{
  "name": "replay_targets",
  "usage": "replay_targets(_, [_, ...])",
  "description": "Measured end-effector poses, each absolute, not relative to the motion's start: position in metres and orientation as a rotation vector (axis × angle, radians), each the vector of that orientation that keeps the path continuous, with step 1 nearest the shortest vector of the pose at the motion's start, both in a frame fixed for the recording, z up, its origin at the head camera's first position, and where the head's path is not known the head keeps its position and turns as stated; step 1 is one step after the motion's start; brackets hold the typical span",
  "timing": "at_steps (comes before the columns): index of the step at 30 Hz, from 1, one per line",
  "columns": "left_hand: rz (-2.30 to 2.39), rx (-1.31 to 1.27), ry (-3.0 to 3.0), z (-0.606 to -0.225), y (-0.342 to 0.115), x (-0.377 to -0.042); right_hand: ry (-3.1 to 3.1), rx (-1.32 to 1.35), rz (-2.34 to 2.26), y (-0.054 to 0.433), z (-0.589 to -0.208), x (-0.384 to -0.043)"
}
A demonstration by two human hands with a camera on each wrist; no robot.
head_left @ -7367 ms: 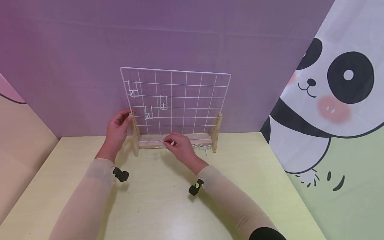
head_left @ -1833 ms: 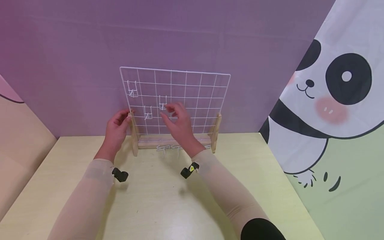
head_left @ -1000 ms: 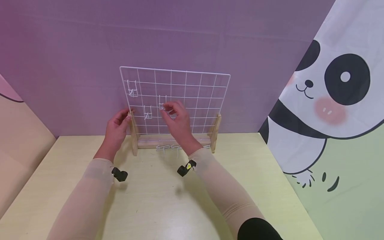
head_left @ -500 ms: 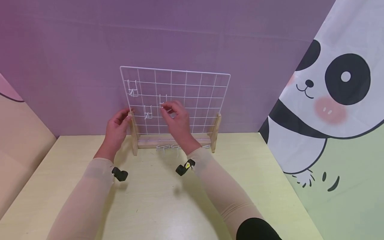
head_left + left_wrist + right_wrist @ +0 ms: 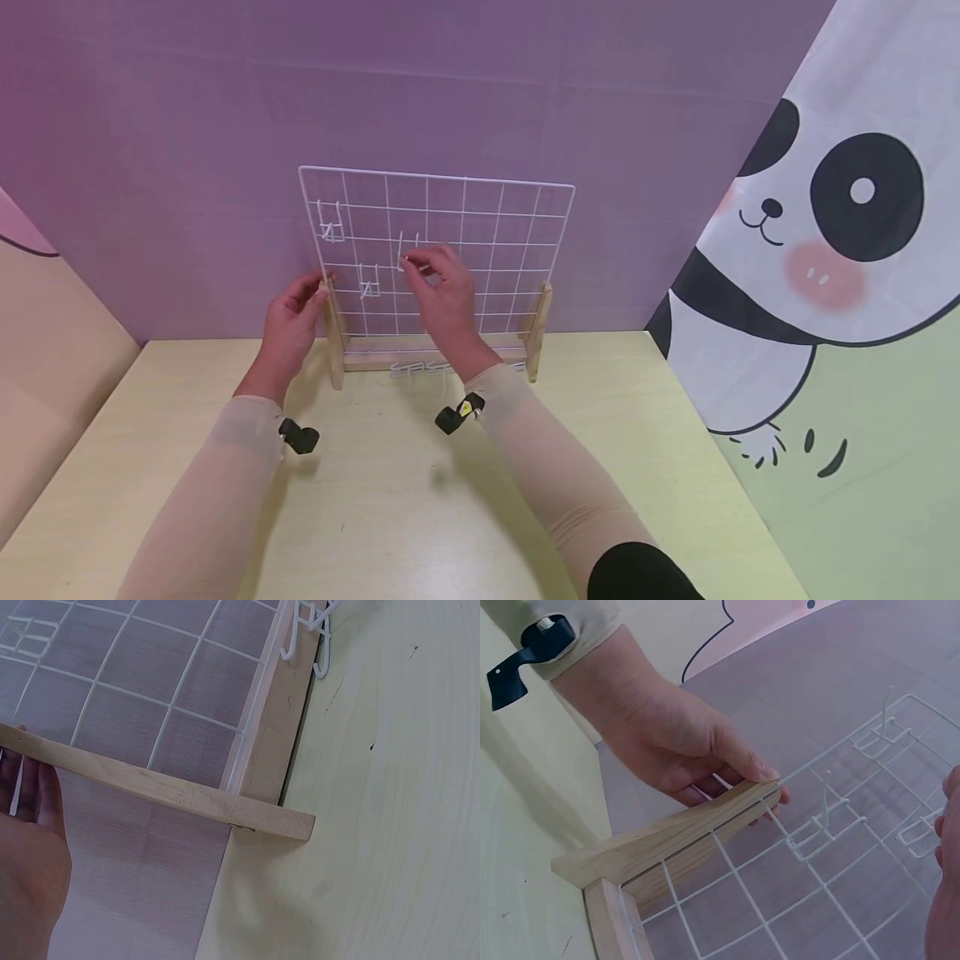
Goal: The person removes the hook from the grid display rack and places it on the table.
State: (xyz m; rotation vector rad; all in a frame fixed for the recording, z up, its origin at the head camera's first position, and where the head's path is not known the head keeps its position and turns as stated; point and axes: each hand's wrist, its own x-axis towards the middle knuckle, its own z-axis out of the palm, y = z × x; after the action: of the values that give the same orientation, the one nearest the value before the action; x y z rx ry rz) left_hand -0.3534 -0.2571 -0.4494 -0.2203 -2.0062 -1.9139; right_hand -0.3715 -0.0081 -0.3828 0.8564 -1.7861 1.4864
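A white wire grid panel [image 5: 463, 213] stands upright in a wooden stand [image 5: 335, 342]. At the stand's left post, my left hand [image 5: 292, 325] grips the post's top, thumb in front and fingers behind, as the right wrist view shows. My right hand [image 5: 446, 296] is at the middle of the grid, pinching a white wire hook [image 5: 401, 243] between thumb and fingertips; the hook's two prongs rise above the fingers. Two similar hooks hang on the grid, an upper hook [image 5: 332, 231] at far left and a lower hook [image 5: 370, 289] nearer the middle.
Loose white hooks [image 5: 408, 368] lie on the pale table [image 5: 390, 500] along the front of the stand's base, partly behind my right wrist. A purple cloth backdrop [image 5: 480, 100] rises close behind the grid. A panda-print cloth [image 5: 862, 250] hangs at the right.
My right hand has risen from the loose hooks at the base to the grid's middle hook. It has closed on that hook and raised it slightly. The left hand stays on the post.
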Motion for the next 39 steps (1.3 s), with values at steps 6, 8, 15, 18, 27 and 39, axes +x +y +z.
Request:
replay_targets(6, [-1.908,-0.219,-2.011,-0.448,-0.256,-0.352,-1.729,0.835,1.503,-0.010,-0.378,-0.375])
replay_targets(8, [-1.897,-0.217,-2.021,-0.448,-0.257,-0.352,-1.720,0.833,1.509,-0.010,-0.376,-0.375])
replay_targets(15, [-1.895,-0.218,-2.023,-0.448,-0.257,-0.352,-1.709,0.846,1.515,-0.008,-0.370,-0.372])
replay_targets(18, [-1.903,-0.212,-2.025,-0.448,-0.258,-0.352,-1.709,0.858,1.517,-0.006,-0.368,-0.369])
replay_targets(27, [-1.920,-0.208,-2.006,-0.450,-0.258,-0.353,-1.694,0.924,1.504,0.001,-0.369,-0.368])
replay_targets(39, [-1.951,-0.234,-1.960,-0.452,-0.258,-0.356,-1.739,0.935,1.543,0.011,-0.372,-0.360])
